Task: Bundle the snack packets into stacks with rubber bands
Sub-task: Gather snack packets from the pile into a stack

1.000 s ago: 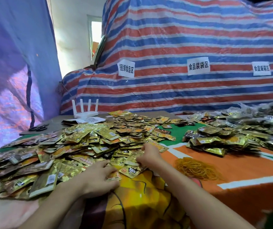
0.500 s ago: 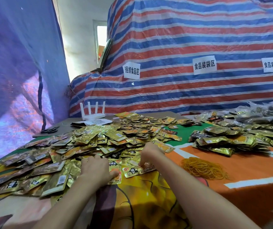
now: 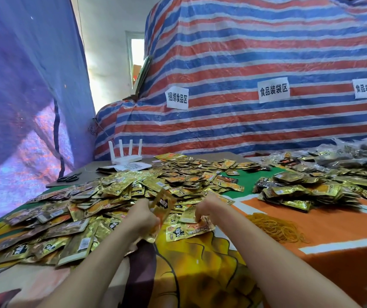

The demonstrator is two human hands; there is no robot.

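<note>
A wide heap of loose gold snack packets [image 3: 115, 192] covers the left and middle of the table. My left hand [image 3: 141, 217] grips a gold packet [image 3: 162, 204] that stands tilted up off the heap. My right hand [image 3: 205, 207] has its fingers curled down on a packet [image 3: 189, 230] lying flat at the heap's near edge. A loose pile of orange rubber bands [image 3: 273, 226] lies on the orange cloth to the right of my right hand. Bundled packet stacks [image 3: 300, 192] sit at the right.
A white router [image 3: 125, 155] and printed papers [image 3: 131, 167] stand behind the heap, with black scissors [image 3: 68, 178] at the back left. Bagged packets [image 3: 355, 156] pile at the far right. A striped tarp [image 3: 244, 63] with paper labels closes off the back.
My left hand has lifted a packet off the heap and holds it upright. My right hand has stayed on the packets at the near edge. The head camera has tilted upward.
</note>
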